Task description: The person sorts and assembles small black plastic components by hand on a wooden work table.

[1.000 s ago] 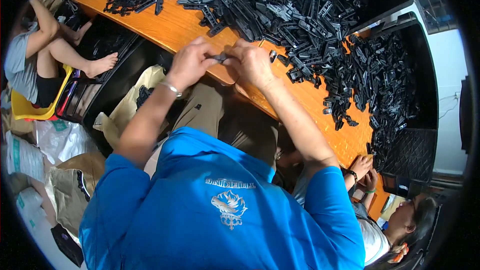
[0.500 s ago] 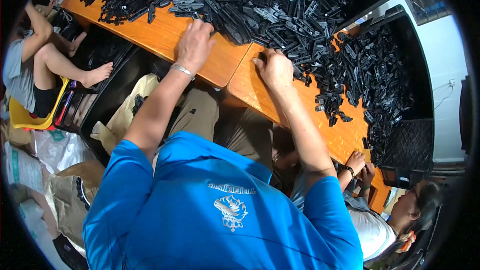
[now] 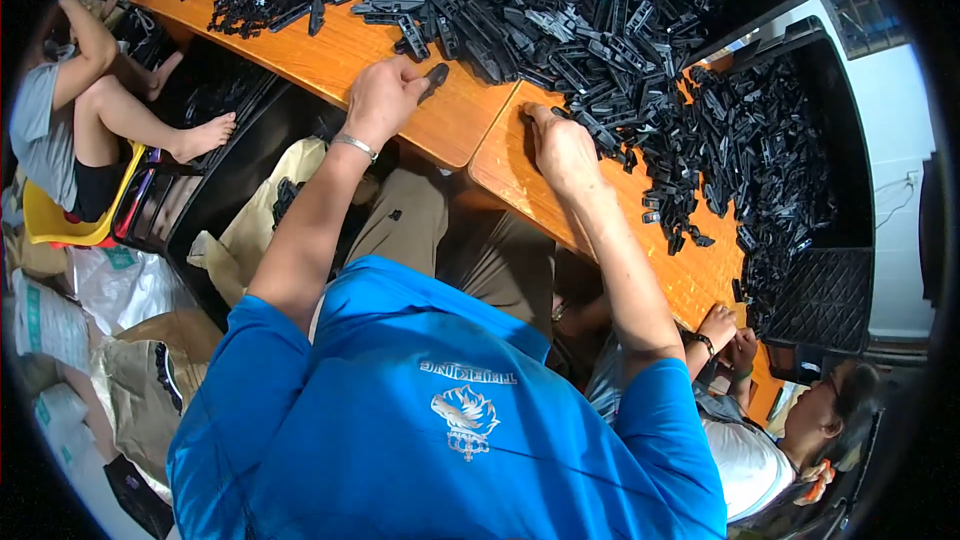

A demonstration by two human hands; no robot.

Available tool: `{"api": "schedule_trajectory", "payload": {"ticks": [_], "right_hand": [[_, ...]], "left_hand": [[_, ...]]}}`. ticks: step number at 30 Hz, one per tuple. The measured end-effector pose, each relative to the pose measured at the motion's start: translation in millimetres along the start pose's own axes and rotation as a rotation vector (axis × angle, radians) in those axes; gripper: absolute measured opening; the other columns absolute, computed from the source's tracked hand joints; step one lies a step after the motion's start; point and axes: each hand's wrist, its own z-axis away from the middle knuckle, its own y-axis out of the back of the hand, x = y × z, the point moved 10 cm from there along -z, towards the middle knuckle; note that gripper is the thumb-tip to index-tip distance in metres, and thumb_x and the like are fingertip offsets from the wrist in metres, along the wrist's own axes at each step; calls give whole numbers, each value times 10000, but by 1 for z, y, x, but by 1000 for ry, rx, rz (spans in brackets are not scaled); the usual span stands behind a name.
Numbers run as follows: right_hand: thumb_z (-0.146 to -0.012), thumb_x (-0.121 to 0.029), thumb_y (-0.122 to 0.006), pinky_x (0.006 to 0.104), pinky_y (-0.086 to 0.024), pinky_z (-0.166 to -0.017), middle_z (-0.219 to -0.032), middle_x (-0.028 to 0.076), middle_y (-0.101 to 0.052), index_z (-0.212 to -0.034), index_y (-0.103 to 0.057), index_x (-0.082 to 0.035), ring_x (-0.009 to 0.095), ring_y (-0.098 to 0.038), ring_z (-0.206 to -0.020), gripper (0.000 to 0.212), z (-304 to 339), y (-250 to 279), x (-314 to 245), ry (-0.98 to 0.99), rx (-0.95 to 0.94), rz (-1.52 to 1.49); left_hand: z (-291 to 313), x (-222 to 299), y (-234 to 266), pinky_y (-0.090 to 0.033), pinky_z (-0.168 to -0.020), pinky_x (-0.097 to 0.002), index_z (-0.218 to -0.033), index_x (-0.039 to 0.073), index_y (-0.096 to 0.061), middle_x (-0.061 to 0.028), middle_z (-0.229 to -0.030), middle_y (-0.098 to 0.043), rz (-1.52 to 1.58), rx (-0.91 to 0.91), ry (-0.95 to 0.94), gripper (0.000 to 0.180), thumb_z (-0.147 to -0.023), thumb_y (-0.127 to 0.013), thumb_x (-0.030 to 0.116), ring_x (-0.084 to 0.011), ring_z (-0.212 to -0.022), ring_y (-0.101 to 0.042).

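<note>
My left hand (image 3: 382, 100) is closed above the wooden table (image 3: 310, 60), with a black plastic piece (image 3: 434, 81) pinched between thumb and fingers. The piece sticks out on the right of the fingertips. My right hand (image 3: 566, 154) rests low over the table, just right of the joint between two table boards, with its fingers curled. Something small and dark shows by its index finger, but its kind is hidden. A large heap of long black plastic parts (image 3: 560, 15) lies just beyond both hands.
Smaller black parts (image 3: 690, 190) spread along the right side, by a black bin (image 3: 820, 290). At far left a person sits on a yellow chair (image 3: 100, 225). Another person's hands (image 3: 716, 324) rest at the table's right end. Paper sacks (image 3: 150, 390) stand at lower left.
My left hand has drawn back from the heap toward me, and the black plastic piece now shows in its fingers. My right hand has shifted slightly nearer. The view has moved a little.
</note>
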Motion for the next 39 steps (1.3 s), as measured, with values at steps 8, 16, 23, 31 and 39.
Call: {"api": "schedule_trajectory", "payload": {"ticks": [8, 16, 23, 31, 39], "right_hand": [[-959, -102, -658, 528, -594, -821, -1021, 250, -745, -1172, -709, -58, 444, -742, -935, 224, -3, 5, 0, 35, 99, -12], [-925, -165, -709, 526, -599, -805, -1007, 230, -738, -1042, -709, -64, 417, -754, -914, 154, -2, 14, -10, 36, 113, 87], [-872, -113, -840, 479, -579, -834, -1021, 183, -737, -1122, -767, -50, 397, -730, -962, 268, 0, 6, -74, 131, 255, -381], [-819, -99, -881, 429, -584, -817, -1040, 125, -704, -1104, -816, -66, 342, -723, -939, 294, -12, -6, -59, 113, 284, -383], [-782, -83, -890, 437, -586, -799, -1070, 119, -727, -1081, -817, -69, 344, -732, -950, 309, -13, -7, -47, 151, 194, -417]], "left_hand": [[5, 28, 5, -578, -876, -469, -1168, 93, -746, -149, -1121, -699, -188, 32, -261, 234, -946, -691, 44, -343, -1038, -710], [17, 60, 2, -562, -916, -460, -1083, 121, -735, -91, -1194, -619, -370, 9, -671, 221, -899, -678, 13, -322, -1126, -616], [41, 49, -1, -544, -895, -471, -1080, 88, -718, -98, -1109, -634, -280, -118, -543, 226, -865, -785, 58, -350, -1090, -617], [43, 46, -1, -544, -882, -463, -1056, 77, -724, -103, -1047, -647, -177, -96, -500, 218, -860, -820, 84, -350, -1052, -628], [41, 39, -9, -535, -873, -462, -1001, 60, -725, -109, -1017, -645, -101, -95, -459, 202, -846, -843, 113, -361, -1038, -622]]}}
